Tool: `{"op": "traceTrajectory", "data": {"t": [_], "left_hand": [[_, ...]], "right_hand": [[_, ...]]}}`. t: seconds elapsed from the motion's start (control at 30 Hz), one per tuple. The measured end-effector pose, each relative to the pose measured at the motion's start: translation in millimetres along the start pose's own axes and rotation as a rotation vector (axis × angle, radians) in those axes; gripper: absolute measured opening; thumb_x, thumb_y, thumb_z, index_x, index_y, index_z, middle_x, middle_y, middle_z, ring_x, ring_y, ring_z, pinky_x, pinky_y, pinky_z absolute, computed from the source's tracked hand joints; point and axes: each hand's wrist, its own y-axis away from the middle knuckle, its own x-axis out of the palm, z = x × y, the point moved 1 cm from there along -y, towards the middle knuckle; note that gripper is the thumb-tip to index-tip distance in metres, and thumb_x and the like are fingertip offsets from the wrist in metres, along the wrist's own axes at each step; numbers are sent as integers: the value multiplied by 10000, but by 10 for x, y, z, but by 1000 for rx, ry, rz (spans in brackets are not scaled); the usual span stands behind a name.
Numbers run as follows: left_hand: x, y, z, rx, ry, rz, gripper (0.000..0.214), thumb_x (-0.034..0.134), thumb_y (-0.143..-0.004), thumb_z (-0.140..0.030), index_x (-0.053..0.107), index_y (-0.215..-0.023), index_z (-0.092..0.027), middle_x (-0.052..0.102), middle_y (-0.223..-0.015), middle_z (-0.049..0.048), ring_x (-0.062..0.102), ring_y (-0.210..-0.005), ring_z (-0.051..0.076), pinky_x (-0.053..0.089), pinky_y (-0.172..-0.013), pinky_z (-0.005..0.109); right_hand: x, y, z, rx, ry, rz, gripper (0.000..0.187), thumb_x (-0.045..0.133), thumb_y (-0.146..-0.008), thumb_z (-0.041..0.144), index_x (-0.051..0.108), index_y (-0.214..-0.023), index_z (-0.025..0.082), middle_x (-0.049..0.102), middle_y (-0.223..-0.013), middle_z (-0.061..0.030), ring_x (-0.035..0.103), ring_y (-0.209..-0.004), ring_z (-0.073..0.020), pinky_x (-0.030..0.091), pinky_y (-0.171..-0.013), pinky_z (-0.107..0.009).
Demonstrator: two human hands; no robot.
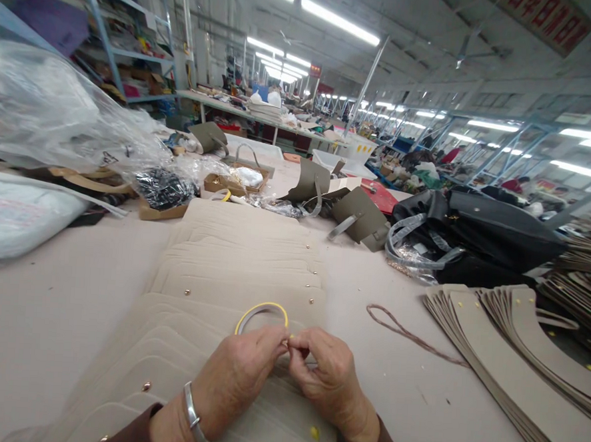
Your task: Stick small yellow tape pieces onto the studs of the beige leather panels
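I'm remotely looking into a bag-making workshop: beige panels (pixel 238 251) fanned along the worktable (pixel 106 283), black bags (pixel 495 223) toward its right side, blue shelving (pixel 141 56) beyond its left, a long bench (pixel 217 103) behind it, rows of tube lights (pixel 340 22) above.

Before me on the smooth pale table (pixel 44 319), thin flat beige panels (pixel 234 244) overlap in a long row under my fingers (pixel 299 374) and the thin yellow-and-grey ring (pixel 265 306). Behind them sits a shallow brown cardboard tray (pixel 218 187); left lies a white plastic package (pixel 25 214). Right, beyond a looped brown cord (pixel 394 318), curved beige strips (pixel 507 354) lie before a large black bag (pixel 500 230).
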Motion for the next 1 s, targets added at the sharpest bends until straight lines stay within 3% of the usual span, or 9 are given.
{"op": "traceTrajectory", "data": {"t": [0.1, 0.27, 0.37, 0.5, 0.57, 0.67, 0.8, 1.0], "left_hand": [[-4, -20, -7, -8, -55, 22, 265, 323, -989, -181, 540, -839, -198, 572, -684, -2, 571, -598, 135, 422, -531, 227], [-10, -39, -95, 84, -94, -51, 283, 323, -972, -147, 523, -778, -192, 514, -657, 4, 482, -552, 146, 356, -496, 253], [1, -35, -111, 99, -147, -59, 237, 354, -964, -135, 527, -812, -192, 517, -667, -2, 484, -569, 151, 357, -506, 250], [14, -45, -20, -67, -344, 143, 153, 460, -914, -91, 532, -824, -192, 566, -745, 13, 543, -678, 182, 409, -568, 260], [9, -61, 16, -144, -391, 285, 152, 490, -881, -52, 543, -847, -190, 592, -814, 26, 560, -748, 195, 440, -613, 271], [-8, -89, 11, -189, -400, 389, 155, 486, -883, -50, 556, -874, -187, 605, -879, 44, 562, -810, 208, 475, -681, 304], [-8, -102, -14, -235, -390, 429, 189, 457, -892, -34, 567, -916, -186, 604, -922, 52, 560, -850, 216, 495, -707, 324], [5, -116, 35, -279, -358, 384, 198, 450, -907, -44, 574, -972, -183, 595, -1039, 59, 540, -901, 212, 493, -769, 335]], "right_hand": [[7, 3, 42, 117, -42, -18, 176, 515, -765, 98, 653, -716, 196, 634, -608, -11, 580, -536, -133, 463, -550, -230], [15, -42, -4, 722, -495, 12, 137, 608, -752, 254, 634, -651, 164, 608, -478, 12, 536, -405, -113, 416, -417, -203], [-87, -51, -139, 902, -681, 11, 221, 690, -697, 353, 629, -651, 146, 613, -478, 10, 546, -401, -115, 471, -431, -220], [-237, 71, -340, 951, -604, 76, 305, 733, -684, 421, 683, -715, 121, 650, -542, -14, 572, -444, -113, 484, -456, -216], [-249, 161, -398, 958, -543, 97, 312, 708, -719, 430, 688, -724, 119, 640, -541, -12, 568, -441, -108, 467, -452, -206], [-204, 247, -418, 932, -459, 145, 287, 657, -775, 405, 690, -738, 122, 620, -537, 0, 551, -435, -100, 449, -447, -198], [-153, 242, -384, 873, -329, 207, 231, 599, -814, 343, 693, -755, 140, 594, -528, 19, 520, -424, -103, 425, -431, -196], [-134, 132, -314, 637, -74, 241, 204, 543, -812, 200, 682, -665, 176, 656, -590, 0, 584, -544, -132, 422, -540, -211]]}}
